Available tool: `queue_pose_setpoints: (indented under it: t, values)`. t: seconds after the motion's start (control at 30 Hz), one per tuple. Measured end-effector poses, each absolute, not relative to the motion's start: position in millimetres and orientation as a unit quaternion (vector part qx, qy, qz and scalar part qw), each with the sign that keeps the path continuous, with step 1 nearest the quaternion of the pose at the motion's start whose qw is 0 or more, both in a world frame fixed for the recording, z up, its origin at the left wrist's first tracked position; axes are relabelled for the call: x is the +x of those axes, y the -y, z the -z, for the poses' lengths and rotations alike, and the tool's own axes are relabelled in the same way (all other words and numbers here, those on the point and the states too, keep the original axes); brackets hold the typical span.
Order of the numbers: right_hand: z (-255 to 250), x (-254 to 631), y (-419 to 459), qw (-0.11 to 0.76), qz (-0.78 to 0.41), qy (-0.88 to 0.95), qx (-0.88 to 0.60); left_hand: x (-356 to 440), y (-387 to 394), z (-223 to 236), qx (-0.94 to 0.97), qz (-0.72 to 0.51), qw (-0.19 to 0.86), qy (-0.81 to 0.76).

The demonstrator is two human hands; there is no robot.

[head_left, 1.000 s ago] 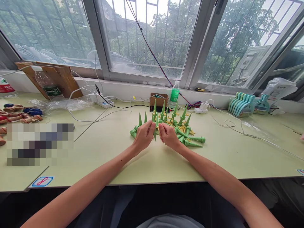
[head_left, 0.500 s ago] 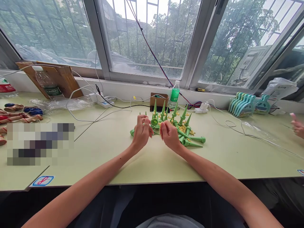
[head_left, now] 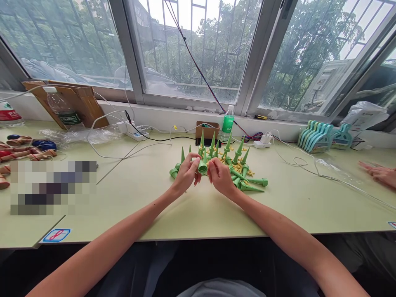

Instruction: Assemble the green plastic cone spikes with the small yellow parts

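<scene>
Over the middle of the table, my left hand (head_left: 185, 172) is closed on a green plastic watering spike (head_left: 202, 168), its round open end facing me. Close beside it, my right hand (head_left: 220, 173) pinches with thumb and forefinger; a speck of yellow, apparently a small yellow plastic piece (head_left: 208, 164), shows at its fingertips. Behind the hands several green spikes (head_left: 239, 150) stand point up. More green spikes (head_left: 251, 187) lie by my right wrist, and a heap of small yellow pieces (head_left: 239, 167) is spread among them.
A green-labelled bottle (head_left: 228, 119) and a small cardboard box (head_left: 206, 130) stand at the back. White cables (head_left: 305, 165) cross the table. Light-blue hangers (head_left: 315, 137) are at the right, near another person's hand (head_left: 379, 172). Wooden pieces (head_left: 29, 148) lie far left.
My left hand has turned and lowered the spike slightly, its open end now showing more toward me. My right hand has barely moved. The other person's hand has come further into view, lower down.
</scene>
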State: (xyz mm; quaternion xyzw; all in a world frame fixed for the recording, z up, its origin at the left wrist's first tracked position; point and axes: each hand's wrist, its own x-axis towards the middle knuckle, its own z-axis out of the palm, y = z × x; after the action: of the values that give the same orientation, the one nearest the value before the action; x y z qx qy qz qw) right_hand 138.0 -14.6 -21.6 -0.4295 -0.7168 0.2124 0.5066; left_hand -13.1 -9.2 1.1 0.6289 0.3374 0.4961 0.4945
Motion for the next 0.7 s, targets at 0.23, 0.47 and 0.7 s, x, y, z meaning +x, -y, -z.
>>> queue_pose_setpoints:
  t: [0.23, 0.47, 0.7]
  values:
    - [24, 140, 11, 0.515, -0.205, 0.711, -0.433, -15, 9, 5, 0.680, -0.492, 0.443, -0.314]
    - [27, 141, 6, 0.528, -0.183, 0.703, -0.441, -15, 11, 7, 0.727, -0.489, 0.373, -0.306]
    - [27, 140, 5, 0.534, -0.162, 0.697, -0.451, -15, 7, 14, 0.750, -0.502, 0.308, -0.301]
